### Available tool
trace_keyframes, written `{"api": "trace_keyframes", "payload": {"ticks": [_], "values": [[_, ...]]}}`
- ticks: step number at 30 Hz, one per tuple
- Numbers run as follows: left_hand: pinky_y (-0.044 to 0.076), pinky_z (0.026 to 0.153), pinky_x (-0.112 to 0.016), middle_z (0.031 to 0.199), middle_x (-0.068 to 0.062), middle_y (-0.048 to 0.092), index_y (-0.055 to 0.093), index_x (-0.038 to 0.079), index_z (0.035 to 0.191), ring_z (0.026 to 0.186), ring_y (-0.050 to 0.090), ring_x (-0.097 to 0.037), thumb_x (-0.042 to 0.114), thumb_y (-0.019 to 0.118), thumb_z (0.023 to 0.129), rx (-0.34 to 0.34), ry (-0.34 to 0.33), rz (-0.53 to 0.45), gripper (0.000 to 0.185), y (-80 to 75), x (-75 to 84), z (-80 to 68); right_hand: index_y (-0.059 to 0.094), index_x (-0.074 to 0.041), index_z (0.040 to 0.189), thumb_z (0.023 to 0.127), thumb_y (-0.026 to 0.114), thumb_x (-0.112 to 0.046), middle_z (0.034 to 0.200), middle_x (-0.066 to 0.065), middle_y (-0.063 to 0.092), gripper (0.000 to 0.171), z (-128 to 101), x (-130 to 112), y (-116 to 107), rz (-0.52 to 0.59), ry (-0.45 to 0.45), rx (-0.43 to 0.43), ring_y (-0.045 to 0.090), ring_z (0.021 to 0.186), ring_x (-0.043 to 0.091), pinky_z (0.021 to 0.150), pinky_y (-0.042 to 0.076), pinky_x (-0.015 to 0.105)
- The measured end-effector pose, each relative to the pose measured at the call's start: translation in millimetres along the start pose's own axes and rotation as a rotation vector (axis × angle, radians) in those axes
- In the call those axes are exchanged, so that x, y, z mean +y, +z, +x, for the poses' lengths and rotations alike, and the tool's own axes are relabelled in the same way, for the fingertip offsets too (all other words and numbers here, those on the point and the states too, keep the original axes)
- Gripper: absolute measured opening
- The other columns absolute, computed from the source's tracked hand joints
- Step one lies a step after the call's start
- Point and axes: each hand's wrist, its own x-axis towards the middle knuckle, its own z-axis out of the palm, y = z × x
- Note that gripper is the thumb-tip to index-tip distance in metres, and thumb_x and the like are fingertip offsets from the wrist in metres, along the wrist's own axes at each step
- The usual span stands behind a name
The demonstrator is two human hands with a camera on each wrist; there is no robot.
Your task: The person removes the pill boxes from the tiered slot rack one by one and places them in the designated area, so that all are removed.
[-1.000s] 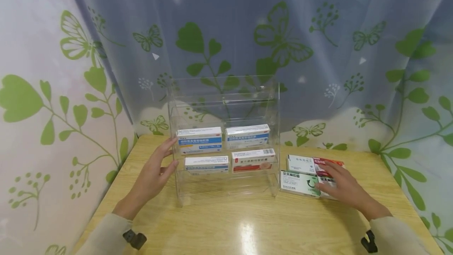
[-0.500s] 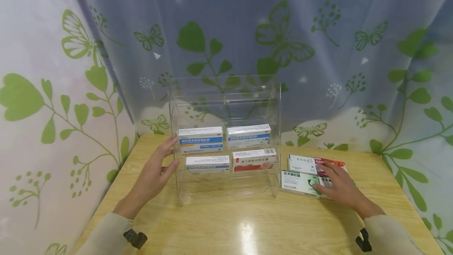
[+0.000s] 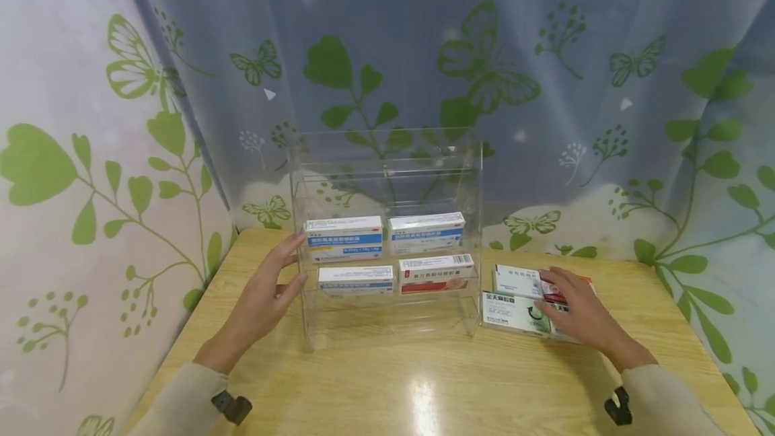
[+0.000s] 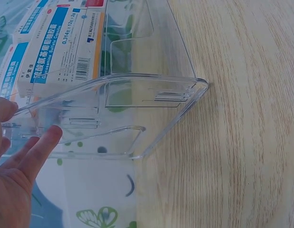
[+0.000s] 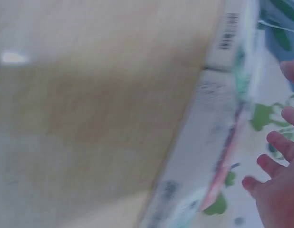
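Observation:
A clear acrylic tiered rack (image 3: pixel 387 321) stands on the table. Its tiers hold medicine boxes: three white-and-blue ones, such as this upper-left box (image 3: pixel 345 239), and one white-and-red box (image 3: pixel 436 276). My left hand (image 3: pixel 260 298) touches the rack's left side panel, thumb and fingers apart; the left wrist view shows its fingers (image 4: pixel 47 142) along that panel. Right of the rack lie a green-and-white box (image 3: pixel 507 313), a white box (image 3: pixel 517 281), a red box (image 3: pixel 549 290) and another, partly hidden. My right hand (image 3: pixel 581 315) is spread over the red box; any contact is unclear.
The wooden table (image 3: pixel 363 389) reaches forward to a patterned curtain (image 3: pixel 387 86) hanging behind the rack. Cloth with green leaves (image 3: pixel 91 180) also lines the left side. A dark wrist strap (image 3: pixel 230 409) sits on each sleeve.
My right hand has shifted slightly left over the loose boxes. My left hand stays at the rack's side, and the boxes keep their places.

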Motion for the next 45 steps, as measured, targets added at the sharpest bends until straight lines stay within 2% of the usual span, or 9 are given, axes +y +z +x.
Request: {"api": "trace_keyframes", "payload": {"ticks": [3, 11, 14, 17, 20, 27, 31, 34, 45], "values": [[0.071, 0.079, -0.029, 0.173, -0.025, 0.036, 0.035, 0.015, 0.170, 0.129, 0.066, -0.053, -0.008, 0.068, 0.102, 0.001, -0.001, 0.002, 0.079, 0.2, -0.1, -0.3, 0.049, 0.002, 0.158, 0.105, 0.075, -0.028, 0.164, 0.035, 0.042, 0.066, 11, -13, -13, 0.044, 0.023, 0.005, 0.038, 0.149, 0.062, 0.114, 0.037, 0.086], [0.072, 0.080, -0.040, 0.173, -0.026, 0.035, 0.035, 0.015, 0.170, 0.130, 0.065, -0.054, -0.007, 0.068, 0.104, -0.013, -0.010, 0.002, 0.078, 0.2, -0.2, -1.4, 0.048, -0.005, 0.162, 0.110, 0.069, -0.027, 0.161, 0.027, 0.049, 0.060, 42, -51, -49, 0.169, 0.007, 0.104, 0.051, 0.143, 0.051, 0.112, 0.051, 0.072], [0.073, 0.080, -0.040, 0.173, -0.026, 0.035, 0.034, 0.015, 0.170, 0.130, 0.065, -0.054, -0.007, 0.068, 0.104, -0.015, -0.012, 0.000, 0.078, -0.3, 0.4, -0.9, 0.053, -0.005, 0.158, 0.110, 0.069, -0.022, 0.152, 0.022, 0.058, 0.054, 55, -67, -60, 0.195, -0.047, 0.167, 0.058, 0.136, 0.041, 0.112, 0.061, 0.044], [0.073, 0.080, -0.040, 0.173, -0.026, 0.034, 0.034, 0.015, 0.171, 0.130, 0.065, -0.054, -0.007, 0.067, 0.104, -0.016, -0.014, -0.001, 0.078, -0.7, 0.7, -0.6, 0.055, -0.008, 0.158, 0.109, 0.071, -0.021, 0.146, 0.017, 0.063, 0.053, 66, -85, -70, 0.220, -0.074, 0.187, 0.062, 0.129, 0.035, 0.103, 0.056, 0.012], [0.072, 0.080, -0.039, 0.173, -0.026, 0.034, 0.034, 0.015, 0.171, 0.130, 0.065, -0.054, -0.007, 0.067, 0.104, -0.018, -0.019, -0.003, 0.078, -0.9, 0.4, -0.8, 0.055, -0.010, 0.158, 0.108, 0.072, -0.023, 0.144, 0.015, 0.065, 0.054, 74, -105, -78, 0.254, -0.084, 0.174, 0.064, 0.128, 0.036, 0.097, 0.049, 0.001], [0.072, 0.081, -0.039, 0.174, -0.025, 0.034, 0.034, 0.017, 0.171, 0.131, 0.065, -0.053, -0.007, 0.067, 0.104, -0.017, -0.029, -0.006, 0.079, -0.6, 0.2, -1.5, 0.060, -0.010, 0.154, 0.107, 0.074, -0.018, 0.144, 0.016, 0.066, 0.050, 91, -142, -86, 0.316, -0.148, 0.127, 0.068, 0.127, 0.038, 0.100, 0.054, 0.007], [0.072, 0.081, -0.039, 0.174, -0.024, 0.034, 0.035, 0.016, 0.171, 0.130, 0.065, -0.053, -0.008, 0.068, 0.103, -0.015, -0.017, -0.005, 0.079, -0.1, 0.4, -1.6, 0.061, -0.011, 0.152, 0.107, 0.074, -0.021, 0.148, 0.014, 0.064, 0.048, 98, -155, -85, 0.309, -0.166, 0.072, 0.069, 0.129, 0.041, 0.106, 0.065, 0.037], [0.072, 0.081, -0.039, 0.174, -0.024, 0.034, 0.034, 0.016, 0.171, 0.130, 0.065, -0.053, -0.008, 0.067, 0.103, -0.014, -0.014, -0.004, 0.079, 0.3, 0.4, -2.1, 0.062, -0.014, 0.153, 0.107, 0.074, -0.025, 0.152, 0.013, 0.062, 0.049, 102, -161, -84, 0.271, -0.176, 0.042, 0.068, 0.130, 0.043, 0.106, 0.062, 0.063], [0.072, 0.082, -0.039, 0.174, -0.024, 0.034, 0.035, 0.015, 0.170, 0.131, 0.065, -0.053, -0.009, 0.067, 0.103, -0.009, -0.008, -0.011, 0.078, 0.5, 1.2, -1.5, 0.065, -0.010, 0.148, 0.103, 0.077, -0.013, 0.150, 0.013, 0.065, 0.047, 115, -175, -83, 0.187, -0.322, 0.033, 0.069, 0.129, 0.040, 0.110, 0.061, 0.059]]}}
